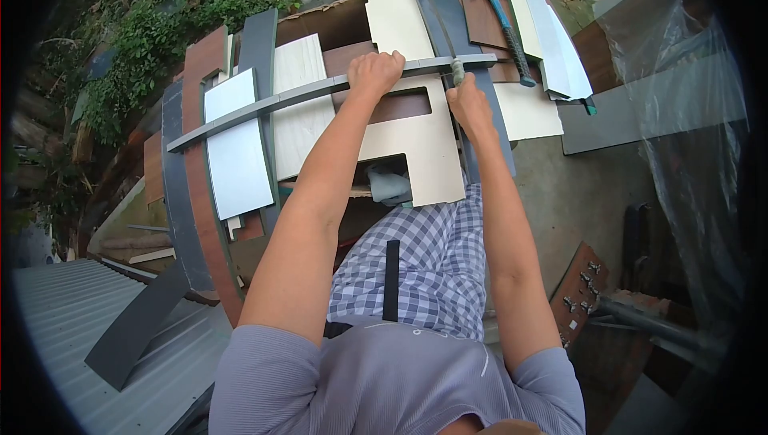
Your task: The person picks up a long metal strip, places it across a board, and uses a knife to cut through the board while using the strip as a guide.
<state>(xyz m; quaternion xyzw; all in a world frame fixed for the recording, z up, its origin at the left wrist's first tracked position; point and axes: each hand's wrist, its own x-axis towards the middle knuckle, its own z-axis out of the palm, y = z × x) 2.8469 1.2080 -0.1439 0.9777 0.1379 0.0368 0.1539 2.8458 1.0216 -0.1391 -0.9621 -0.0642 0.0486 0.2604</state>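
Note:
A long grey bar (pixel 296 96) lies slantwise across several loose boards. My left hand (pixel 374 76) is closed around it near its middle. My right hand (pixel 472 107) grips the pale wrapped handle of a long, narrow-bladed tool (pixel 457 68). Its thin blade points away from me and crosses the bar near the right end. I cannot make out whether the blade has teeth. A claw hammer (pixel 509 33) with a blue and black handle rests on the boards to the right of the tool.
White, brown and dark grey boards (pixel 300 107) overlap across the work surface, some with cut-outs. Clear plastic sheeting (pixel 680 115) hangs at the right. A brown panel with metal fittings (pixel 580 291) stands lower right. Corrugated metal (pixel 64 323) lies lower left, and green plants (pixel 184 35) grow behind.

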